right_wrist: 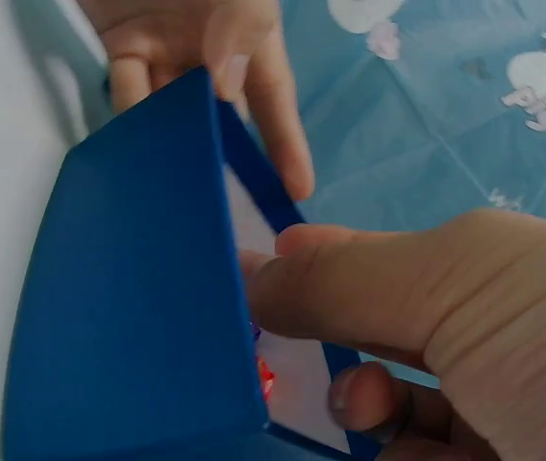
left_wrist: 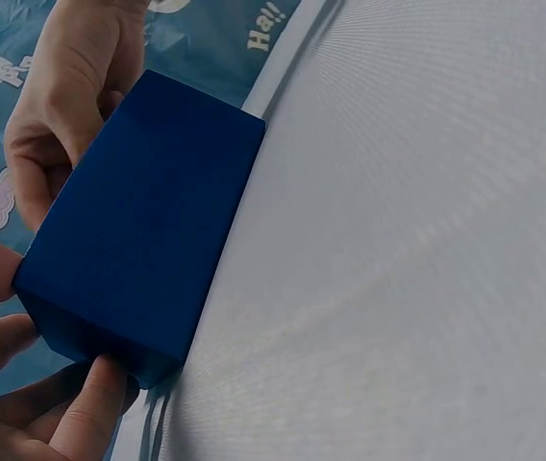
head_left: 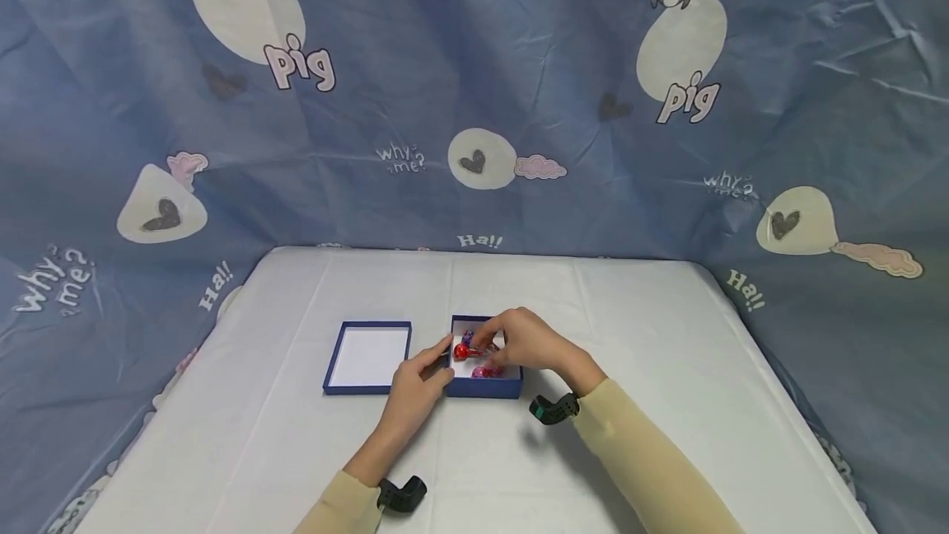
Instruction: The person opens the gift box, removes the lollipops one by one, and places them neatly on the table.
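A blue box [head_left: 483, 388] with a white inside stands uncovered on the table. My left hand [head_left: 417, 386] holds its left side, thumb and index finger right at the rim. In the left wrist view, more fingers of that hand bear on the outer wall. My right hand [head_left: 528, 339] reaches into the box from above, its thumb and fingers bent around a red, shiny-wrapped candy [head_left: 461, 351]; I cannot tell whether they pinch it. A purple piece [head_left: 468, 337] and pink pieces [head_left: 487, 371] lie inside the box, partly covered by the right hand.
The blue-edged lid [head_left: 368, 358] lies left of the box, white inside facing up. A white cloth covers the table [head_left: 296, 452]. Behind and beside it hangs a blue curtain [head_left: 415, 39] with printed pictures. Both wrists wear black bands [head_left: 554, 409].
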A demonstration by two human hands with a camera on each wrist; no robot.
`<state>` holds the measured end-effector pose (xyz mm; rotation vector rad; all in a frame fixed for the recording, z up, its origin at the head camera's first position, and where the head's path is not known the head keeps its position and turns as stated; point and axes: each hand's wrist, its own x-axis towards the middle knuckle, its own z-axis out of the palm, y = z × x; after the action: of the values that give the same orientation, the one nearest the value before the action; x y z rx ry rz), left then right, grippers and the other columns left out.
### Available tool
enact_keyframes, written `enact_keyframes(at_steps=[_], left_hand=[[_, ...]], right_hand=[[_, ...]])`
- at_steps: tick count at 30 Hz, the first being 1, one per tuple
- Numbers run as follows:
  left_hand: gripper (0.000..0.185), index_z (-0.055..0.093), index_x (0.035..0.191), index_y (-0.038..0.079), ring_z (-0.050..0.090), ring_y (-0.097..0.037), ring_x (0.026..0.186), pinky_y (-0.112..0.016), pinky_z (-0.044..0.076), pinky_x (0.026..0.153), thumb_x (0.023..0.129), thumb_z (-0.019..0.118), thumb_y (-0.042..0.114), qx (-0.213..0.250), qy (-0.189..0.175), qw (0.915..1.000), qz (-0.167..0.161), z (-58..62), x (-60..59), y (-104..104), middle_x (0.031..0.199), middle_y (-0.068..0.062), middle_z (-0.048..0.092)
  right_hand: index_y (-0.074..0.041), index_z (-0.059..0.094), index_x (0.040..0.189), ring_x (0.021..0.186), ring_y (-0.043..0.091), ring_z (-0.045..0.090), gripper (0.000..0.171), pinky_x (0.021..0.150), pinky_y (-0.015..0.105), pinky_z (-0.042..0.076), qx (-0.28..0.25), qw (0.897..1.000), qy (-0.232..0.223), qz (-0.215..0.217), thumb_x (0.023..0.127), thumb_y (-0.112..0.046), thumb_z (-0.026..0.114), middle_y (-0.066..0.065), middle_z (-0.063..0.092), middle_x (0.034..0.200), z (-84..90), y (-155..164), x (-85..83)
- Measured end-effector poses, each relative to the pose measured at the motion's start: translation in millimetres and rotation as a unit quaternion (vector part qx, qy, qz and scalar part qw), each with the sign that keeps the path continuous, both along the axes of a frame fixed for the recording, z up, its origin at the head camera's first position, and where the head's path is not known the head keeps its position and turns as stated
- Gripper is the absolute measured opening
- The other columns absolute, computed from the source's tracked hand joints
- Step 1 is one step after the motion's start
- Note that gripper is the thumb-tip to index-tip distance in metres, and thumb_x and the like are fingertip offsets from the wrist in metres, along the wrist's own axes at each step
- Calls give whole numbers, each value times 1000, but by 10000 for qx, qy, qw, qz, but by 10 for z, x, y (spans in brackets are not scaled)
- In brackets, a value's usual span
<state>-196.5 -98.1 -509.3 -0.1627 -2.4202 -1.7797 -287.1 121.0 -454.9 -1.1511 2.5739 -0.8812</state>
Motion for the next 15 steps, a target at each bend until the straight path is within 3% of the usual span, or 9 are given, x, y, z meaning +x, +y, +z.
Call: enact_keyframes(at_steps=[6, 15], left_hand=[[51, 61, 141, 15, 50, -24, 135, -39, 43, 108, 91, 66, 6, 56, -69, 10000, -4, -10, 11, 5, 143, -7, 56], [50, 62, 140, 15, 50, -24, 135, -37, 43, 107, 91, 67, 4, 179, -69, 9998, 4, -18, -9, 2, 143, -7, 56]], right_hand=[[-17, 79, 105, 78, 6, 67, 29, 73, 28, 53, 508, 9985, 45, 202, 78, -7, 84, -12, 73, 83, 34, -46, -7], [-21, 80, 104, 74, -3, 62, 31, 67, 28, 53, 1161, 9925, 369, 117, 75, -10, 87, -18, 71, 80, 94, -139, 52]])
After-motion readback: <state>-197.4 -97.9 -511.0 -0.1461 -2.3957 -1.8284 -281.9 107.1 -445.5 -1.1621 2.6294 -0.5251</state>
